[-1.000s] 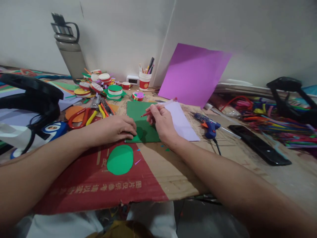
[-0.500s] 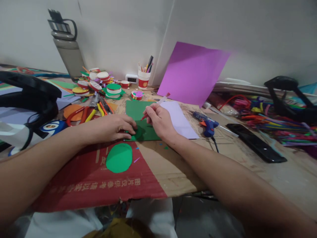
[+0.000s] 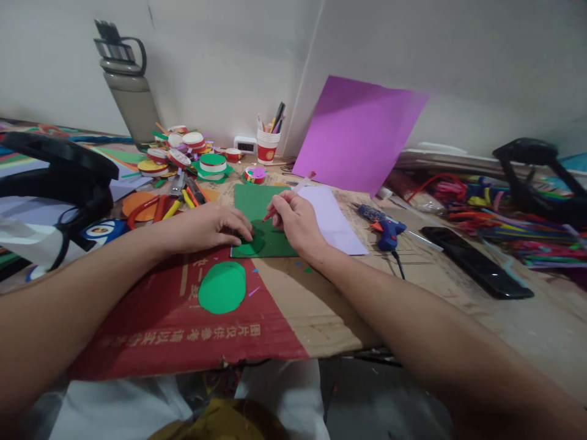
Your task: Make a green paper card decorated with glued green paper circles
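A dark green sheet [image 3: 257, 201] lies on cardboard in the middle, with a green disc [image 3: 251, 244] on its lower left corner. My left hand [image 3: 220, 229] rests at the disc's upper left, fingers spread and lightly curved, fingertips on it. My right hand [image 3: 296, 220] is closed around a red pen [image 3: 270, 214], whose tip points at the green sheet. A lilac sheet [image 3: 334, 223] lies partly beneath the right hand. Below the left hand, a bright green oval [image 3: 223, 287] lies on the red part of the cardboard [image 3: 183, 342].
A blue glue gun [image 3: 387, 233] and black phone [image 3: 477, 261] lie right. Pliers [image 3: 158, 211] and paper-covered rounds [image 3: 212, 164] are at left. Behind stand a bottle [image 3: 131, 104], a cup of pens [image 3: 268, 146] and a purple sheet [image 3: 360, 134].
My left hand has shifted slightly up and left, showing more of the green disc. My right hand still holds the red pen in nearly the same place.
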Demonstrator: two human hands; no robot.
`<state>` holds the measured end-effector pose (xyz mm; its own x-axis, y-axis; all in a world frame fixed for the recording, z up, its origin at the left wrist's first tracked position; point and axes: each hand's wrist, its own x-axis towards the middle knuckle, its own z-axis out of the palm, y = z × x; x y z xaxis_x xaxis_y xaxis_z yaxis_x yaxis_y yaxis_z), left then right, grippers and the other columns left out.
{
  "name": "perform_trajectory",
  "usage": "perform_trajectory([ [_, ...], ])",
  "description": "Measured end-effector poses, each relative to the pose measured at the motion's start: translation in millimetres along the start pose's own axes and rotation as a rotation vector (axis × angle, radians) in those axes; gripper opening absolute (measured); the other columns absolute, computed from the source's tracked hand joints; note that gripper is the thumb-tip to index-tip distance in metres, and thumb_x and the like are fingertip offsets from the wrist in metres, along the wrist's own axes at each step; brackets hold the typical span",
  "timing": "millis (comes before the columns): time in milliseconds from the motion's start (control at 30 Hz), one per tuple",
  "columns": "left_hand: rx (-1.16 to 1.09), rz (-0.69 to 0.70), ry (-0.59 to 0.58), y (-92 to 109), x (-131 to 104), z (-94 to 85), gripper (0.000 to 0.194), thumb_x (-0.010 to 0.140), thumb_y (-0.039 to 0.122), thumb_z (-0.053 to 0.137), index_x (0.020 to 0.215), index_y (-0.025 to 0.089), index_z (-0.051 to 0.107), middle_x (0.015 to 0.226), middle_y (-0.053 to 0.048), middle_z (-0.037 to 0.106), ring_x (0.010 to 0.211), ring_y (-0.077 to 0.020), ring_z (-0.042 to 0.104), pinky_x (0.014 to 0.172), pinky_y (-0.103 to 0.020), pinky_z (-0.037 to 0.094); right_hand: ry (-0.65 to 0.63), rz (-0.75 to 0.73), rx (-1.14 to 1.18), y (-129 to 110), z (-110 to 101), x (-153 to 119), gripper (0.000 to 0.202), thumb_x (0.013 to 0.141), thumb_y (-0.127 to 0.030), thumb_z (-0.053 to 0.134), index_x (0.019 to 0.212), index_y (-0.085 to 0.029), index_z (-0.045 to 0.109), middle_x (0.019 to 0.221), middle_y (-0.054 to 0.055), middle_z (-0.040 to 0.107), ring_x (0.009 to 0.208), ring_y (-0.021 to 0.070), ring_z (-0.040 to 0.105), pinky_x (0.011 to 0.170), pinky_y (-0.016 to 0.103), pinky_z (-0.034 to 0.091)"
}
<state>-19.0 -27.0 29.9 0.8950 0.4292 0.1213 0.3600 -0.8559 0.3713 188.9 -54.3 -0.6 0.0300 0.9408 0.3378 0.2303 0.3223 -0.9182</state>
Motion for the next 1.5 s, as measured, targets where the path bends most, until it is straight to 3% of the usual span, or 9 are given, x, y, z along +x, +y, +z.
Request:
perform_trajectory([
  [733,0.016,-0.020,-0.057,4,0,-2.5,0.018,0.086,0.021,0.061,0.097,0.022,0.075,0.108,-0.003,0.071,0.096,-0.0130,0.065,0.086,-0.021,0.046,-0.019,0.023,-0.008,1,-1,-1,0.023,0.087,-0.033,0.048,0.069,-0.019,0.055,0.049,-0.005,0.052,0.049,0.0093,0.050,0.054,0.021,0.039],
  [1000,-0.005,-0.018,0.069,10,3,6.7,0.012,0.083,0.029,0.066,0.084,0.019,0.074,0.094,-0.003,0.071,0.083,-0.0119,0.065,0.078,-0.021,0.047,0.002,0.007,-0.026,-3,-2,-1,0.023,0.086,-0.030,0.047,0.067,-0.019,0.054,0.049,-0.005,0.052,0.047,0.0091,0.049,0.052,0.022,0.038],
  [1200,-0.005,0.006,0.173,8,3,17.8,0.017,0.084,0.032,0.066,0.074,0.018,0.072,0.084,-0.002,0.069,0.079,-0.0122,0.064,0.075,-0.023,0.047,-0.033,-0.057,-0.225,-9,-4,-4,0.028,0.089,-0.036,0.045,0.069,-0.019,0.057,0.054,-0.002,0.056,0.055,0.0122,0.054,0.056,0.024,0.040],
  [1500,0.031,0.047,0.218,9,0,22.7,0.022,0.088,0.033,0.060,0.077,0.018,0.071,0.084,-0.004,0.070,0.081,-0.0139,0.063,0.075,-0.023,0.046,-0.104,-0.078,-0.295,-8,-11,-8,0.033,0.093,-0.044,0.043,0.077,-0.019,0.057,0.060,-0.001,0.060,0.060,0.0120,0.057,0.061,0.023,0.041],
])
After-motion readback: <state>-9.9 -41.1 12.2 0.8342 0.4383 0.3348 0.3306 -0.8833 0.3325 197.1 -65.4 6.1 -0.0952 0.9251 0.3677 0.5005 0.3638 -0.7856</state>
